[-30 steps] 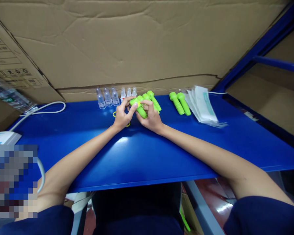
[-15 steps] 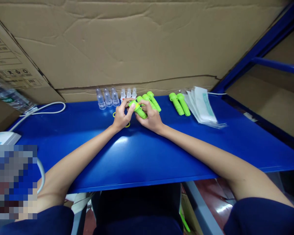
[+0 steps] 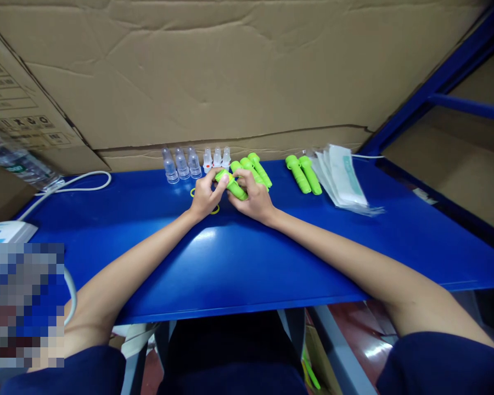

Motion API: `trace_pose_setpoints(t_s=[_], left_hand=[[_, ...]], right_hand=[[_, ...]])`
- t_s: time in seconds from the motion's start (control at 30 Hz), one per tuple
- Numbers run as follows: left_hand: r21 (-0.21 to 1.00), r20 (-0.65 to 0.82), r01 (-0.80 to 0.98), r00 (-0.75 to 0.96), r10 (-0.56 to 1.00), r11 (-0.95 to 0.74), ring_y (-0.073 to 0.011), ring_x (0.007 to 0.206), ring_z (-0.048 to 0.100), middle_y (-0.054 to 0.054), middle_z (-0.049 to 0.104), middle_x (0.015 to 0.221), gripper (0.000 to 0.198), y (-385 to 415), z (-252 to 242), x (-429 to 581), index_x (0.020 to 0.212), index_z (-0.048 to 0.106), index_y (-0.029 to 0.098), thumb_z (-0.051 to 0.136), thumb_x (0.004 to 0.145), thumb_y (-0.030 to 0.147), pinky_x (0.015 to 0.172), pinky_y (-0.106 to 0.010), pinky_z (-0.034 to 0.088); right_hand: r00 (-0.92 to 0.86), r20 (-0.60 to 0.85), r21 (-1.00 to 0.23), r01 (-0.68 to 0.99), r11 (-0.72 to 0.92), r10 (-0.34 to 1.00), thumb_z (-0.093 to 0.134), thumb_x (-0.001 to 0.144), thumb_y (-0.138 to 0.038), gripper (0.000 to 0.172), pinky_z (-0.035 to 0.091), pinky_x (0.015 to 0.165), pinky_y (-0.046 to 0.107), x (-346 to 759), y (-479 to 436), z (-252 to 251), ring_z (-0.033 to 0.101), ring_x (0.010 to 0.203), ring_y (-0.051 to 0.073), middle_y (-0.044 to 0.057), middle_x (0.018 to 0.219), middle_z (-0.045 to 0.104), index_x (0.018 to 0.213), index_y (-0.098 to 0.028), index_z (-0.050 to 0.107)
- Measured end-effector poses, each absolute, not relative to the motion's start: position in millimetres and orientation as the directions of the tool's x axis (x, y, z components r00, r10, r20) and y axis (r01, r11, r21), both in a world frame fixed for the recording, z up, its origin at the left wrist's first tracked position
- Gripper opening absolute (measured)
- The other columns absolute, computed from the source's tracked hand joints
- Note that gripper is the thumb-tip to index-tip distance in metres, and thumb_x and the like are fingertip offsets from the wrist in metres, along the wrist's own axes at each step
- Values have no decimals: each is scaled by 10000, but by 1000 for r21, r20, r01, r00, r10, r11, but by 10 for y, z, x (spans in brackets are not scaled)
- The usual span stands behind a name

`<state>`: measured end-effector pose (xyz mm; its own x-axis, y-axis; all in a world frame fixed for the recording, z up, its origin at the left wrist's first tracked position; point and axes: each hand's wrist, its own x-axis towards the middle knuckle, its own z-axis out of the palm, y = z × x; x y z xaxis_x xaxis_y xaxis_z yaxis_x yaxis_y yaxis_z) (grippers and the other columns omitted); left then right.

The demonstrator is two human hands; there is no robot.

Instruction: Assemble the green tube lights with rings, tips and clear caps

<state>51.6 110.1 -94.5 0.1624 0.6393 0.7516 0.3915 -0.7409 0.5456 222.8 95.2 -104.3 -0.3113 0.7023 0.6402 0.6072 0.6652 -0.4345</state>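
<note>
Between both hands is a lime-green flashlight (image 3: 239, 191), tilted, with its wider head toward the left. My left hand (image 3: 205, 196) is closed round the head, thumb on top. The body is gripped by my right hand (image 3: 254, 198), whose fingertips press near the neck, where a little yellow shows. Yellow rings (image 3: 215, 210) lie on the table by my left hand, partly hidden by it. Just behind my right hand rest several similar green flashlights (image 3: 259, 169). Small clear caps with white bases (image 3: 217, 157) stand behind my left hand, beside larger clear plastic pieces (image 3: 181, 164).
Two more green flashlights (image 3: 298, 174) lie to the right, next to white packets in clear wrap (image 3: 346, 178). A white cable (image 3: 88, 188), a power strip (image 3: 8, 232) and a plastic bottle (image 3: 22, 164) are at the left. Cardboard (image 3: 230, 71) backs the blue table (image 3: 230, 263).
Both hands keep hold of the green flashlight in nearly the same place. Less of the yellow at its neck shows now, and the fingers have shifted slightly.
</note>
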Motion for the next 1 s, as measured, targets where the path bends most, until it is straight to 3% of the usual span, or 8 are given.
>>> trace_pose_setpoints(t_s=[0.23, 0.43, 0.67, 1.0], left_hand=[[600, 751, 224, 174, 637, -768, -142, 722, 644, -51, 706, 859, 534, 1101, -941, 549, 1126, 628, 171, 350, 1011, 612, 693, -272, 501], [634, 733, 157, 192, 653, -758, -141, 744, 643, -57, 706, 875, 494, 1110, -950, 550, 1148, 648, 170, 322, 1048, 528, 760, -303, 521], [556, 784, 233, 174, 596, -798, -131, 820, 656, -71, 708, 1027, 343, 1087, -921, 549, 1130, 651, 179, 451, 1034, 441, 731, -272, 511], [426, 863, 352, 118, 491, -833, -122, 769, 620, -47, 709, 923, 231, 1083, -884, 576, 975, 678, 175, 585, 981, 387, 638, -250, 455]], right_hand=[[-209, 683, -602, 382, 702, 699, 571, 943, -540, 532, 567, 635, 404, 2189, 980, -1093, 671, 676, 233, 29, 824, 646, 1291, -231, 314], [-188, 502, -838, 132, 529, 844, 525, 920, -736, 579, 481, 389, 317, 2185, 1017, -1099, 568, 466, 149, 29, 871, 640, 1229, -272, 369], [-254, 470, -851, 125, 510, 845, 397, 969, -753, 555, 501, 434, 301, 2196, 994, -1030, 589, 497, 143, 38, 808, 659, 1066, -223, 533], [-319, 477, -830, 143, 539, 819, 357, 1008, -710, 496, 412, 359, 266, 2193, 936, -1032, 522, 405, 113, -25, 668, 595, 970, -227, 469]])
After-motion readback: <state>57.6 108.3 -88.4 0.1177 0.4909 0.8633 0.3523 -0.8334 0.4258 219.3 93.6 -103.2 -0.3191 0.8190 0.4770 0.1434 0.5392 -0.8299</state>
